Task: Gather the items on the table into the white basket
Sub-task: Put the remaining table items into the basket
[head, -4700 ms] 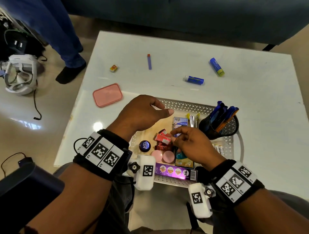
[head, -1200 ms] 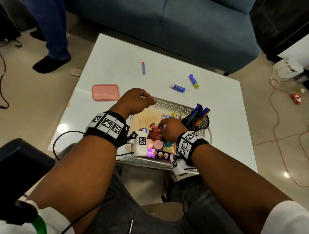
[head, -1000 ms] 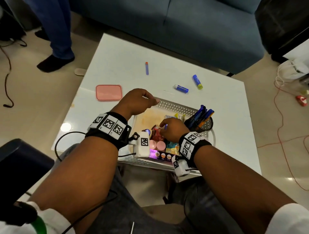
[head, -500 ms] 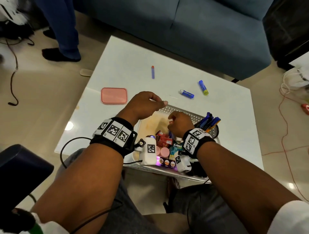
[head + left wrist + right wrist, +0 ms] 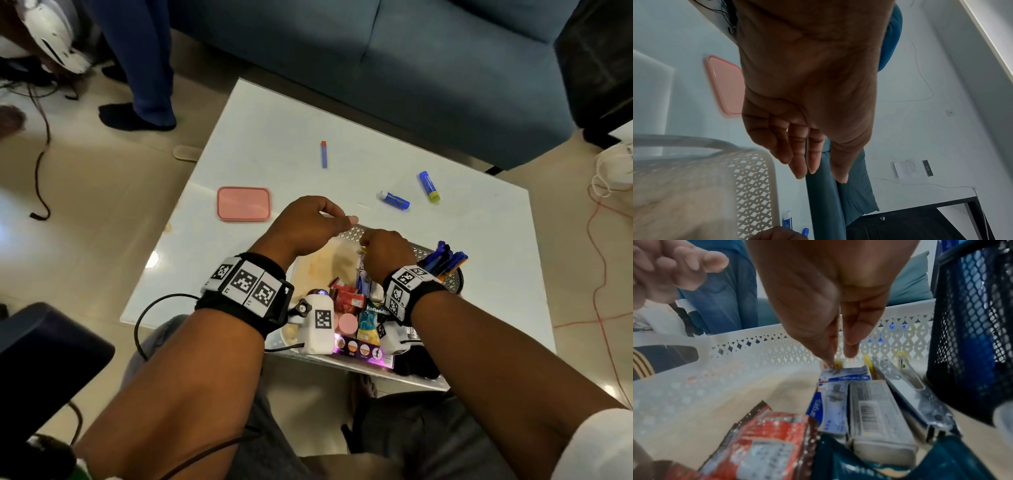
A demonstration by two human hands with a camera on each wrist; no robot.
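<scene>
White lattice-cut basket (image 5: 760,345); beside it pink lid (image 5: 243,203), blue glue sticks (image 5: 429,181), black mesh pen-holder (image 5: 970,340).

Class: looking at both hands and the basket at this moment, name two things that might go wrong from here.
1. The right hand is setting a small box on edge at the basket's far wall; it may tip over.
2. The pink lid, blue stick and two glue sticks lie beyond the basket; reaching over could knock the pen cup.
</scene>
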